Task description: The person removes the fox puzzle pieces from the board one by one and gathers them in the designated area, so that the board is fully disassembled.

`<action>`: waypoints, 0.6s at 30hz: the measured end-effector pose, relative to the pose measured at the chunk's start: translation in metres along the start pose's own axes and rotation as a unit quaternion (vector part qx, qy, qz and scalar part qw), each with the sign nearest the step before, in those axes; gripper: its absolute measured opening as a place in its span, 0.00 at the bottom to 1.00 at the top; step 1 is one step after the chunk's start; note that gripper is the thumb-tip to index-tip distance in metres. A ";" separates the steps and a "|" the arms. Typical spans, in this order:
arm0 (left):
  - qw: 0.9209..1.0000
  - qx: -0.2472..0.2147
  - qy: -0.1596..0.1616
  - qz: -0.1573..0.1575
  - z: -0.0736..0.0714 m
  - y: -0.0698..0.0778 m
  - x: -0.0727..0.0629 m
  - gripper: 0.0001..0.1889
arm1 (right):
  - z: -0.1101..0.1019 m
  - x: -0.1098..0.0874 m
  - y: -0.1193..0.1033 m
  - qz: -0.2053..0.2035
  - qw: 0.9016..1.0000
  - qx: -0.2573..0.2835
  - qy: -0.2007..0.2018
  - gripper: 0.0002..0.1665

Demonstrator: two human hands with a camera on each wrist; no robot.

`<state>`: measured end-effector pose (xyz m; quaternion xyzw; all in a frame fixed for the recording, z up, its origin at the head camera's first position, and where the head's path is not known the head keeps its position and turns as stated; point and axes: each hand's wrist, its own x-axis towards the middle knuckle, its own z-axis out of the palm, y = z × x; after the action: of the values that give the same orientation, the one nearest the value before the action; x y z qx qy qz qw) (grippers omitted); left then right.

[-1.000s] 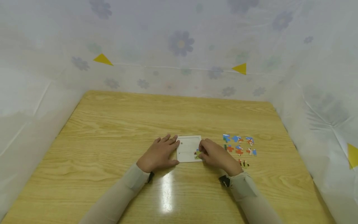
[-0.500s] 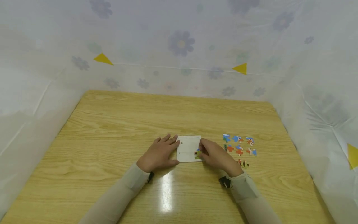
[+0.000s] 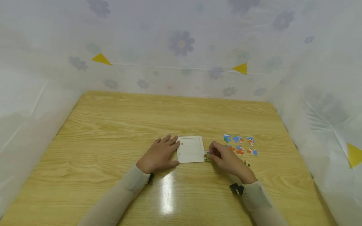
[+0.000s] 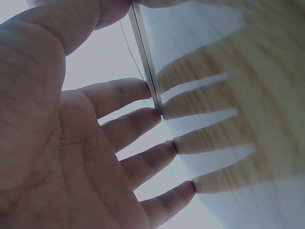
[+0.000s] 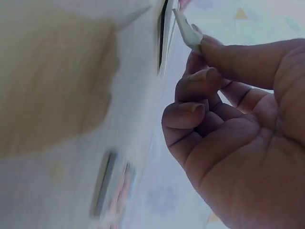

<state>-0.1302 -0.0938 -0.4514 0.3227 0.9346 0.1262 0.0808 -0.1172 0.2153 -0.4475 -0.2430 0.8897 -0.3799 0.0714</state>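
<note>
My right hand [image 3: 227,159] pinches a small green jigsaw puzzle piece [image 3: 207,156] between thumb and index finger, just off the right edge of a white puzzle frame [image 3: 190,150]. In the right wrist view the piece [image 5: 188,34] appears nearly edge-on at the fingertips, the other fingers curled in. The bare white bed of the frame shows with two small dark marks at its left. Along the frame's left side lies my left hand [image 3: 159,154], its fingers spread and straight. From the left wrist view, the fingertips [image 4: 153,114] touch the frame's edge and the table.
Several loose puzzle pieces in blue, orange and white [image 3: 239,150] lie in rows right of the frame, partly behind the right hand. Wood-grain table [image 3: 135,119] surrounds everything. Pale flower-printed sheeting [image 3: 181,75] with yellow triangles encloses the back and sides.
The right hand has moved to the right, carrying the green puzzle piece from the frame's lower right corner out past its edge. The left hand stays at the frame's left side.
</note>
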 end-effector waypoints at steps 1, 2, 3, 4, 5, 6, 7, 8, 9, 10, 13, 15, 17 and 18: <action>1.000 -0.002 -0.001 0.000 0.000 0.000 0.000 0.42 | -0.003 -0.004 0.002 0.003 1.000 0.000 0.005 0.10; 1.000 -0.006 -0.001 0.000 0.000 0.000 -0.001 0.42 | -0.006 -0.008 0.003 0.005 1.000 0.004 0.009 0.10; 1.000 -0.007 -0.002 0.000 0.000 0.001 -0.001 0.42 | -0.009 -0.012 0.005 0.006 1.000 0.004 0.014 0.10; 1.000 -0.009 -0.002 0.000 -0.001 0.001 -0.001 0.42 | -0.012 -0.016 0.007 0.009 1.000 0.005 0.019 0.11; 1.000 -0.010 -0.003 0.001 -0.001 0.001 -0.001 0.42 | -0.016 -0.021 0.009 0.006 1.000 0.003 0.026 0.10; 1.000 -0.011 -0.003 0.001 -0.001 0.001 -0.001 0.42 | -0.020 -0.025 0.012 0.006 0.999 0.003 0.032 0.10; 1.000 -0.011 -0.002 0.002 -0.001 0.002 -0.002 0.42 | -0.024 -0.030 0.014 0.005 0.999 0.001 0.039 0.10; 1.000 -0.010 -0.001 0.002 -0.001 0.002 -0.002 0.41 | -0.028 -0.035 0.016 0.003 0.999 0.000 0.045 0.10; 1.000 -0.007 -0.001 0.002 -0.001 0.002 -0.002 0.42 | -0.032 -0.039 0.019 0.004 0.999 -0.002 0.053 0.10; 1.000 -0.007 0.000 0.002 -0.001 0.002 -0.002 0.42 | -0.037 -0.044 0.021 0.006 0.998 -0.007 0.060 0.10; 1.000 -0.007 0.001 0.003 -0.001 0.001 -0.001 0.42 | -0.049 -0.059 0.029 0.019 0.996 -0.018 0.080 0.09; 1.000 -0.008 0.001 0.003 -0.001 0.001 -0.001 0.42 | -0.058 -0.069 0.035 0.032 0.995 -0.028 0.095 0.09; 1.000 -0.008 0.002 0.004 -0.001 0.001 0.000 0.42 | -0.066 -0.078 0.042 0.044 0.992 -0.036 0.110 0.09; 1.000 -0.007 0.002 0.004 -0.001 0.001 0.000 0.42 | -0.070 -0.082 0.045 0.050 0.991 -0.041 0.117 0.09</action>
<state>-0.1299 -0.0939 -0.4499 0.3252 0.9326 0.1338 0.0809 -0.0851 0.3269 -0.4352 -0.1552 0.9176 -0.3652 -0.0244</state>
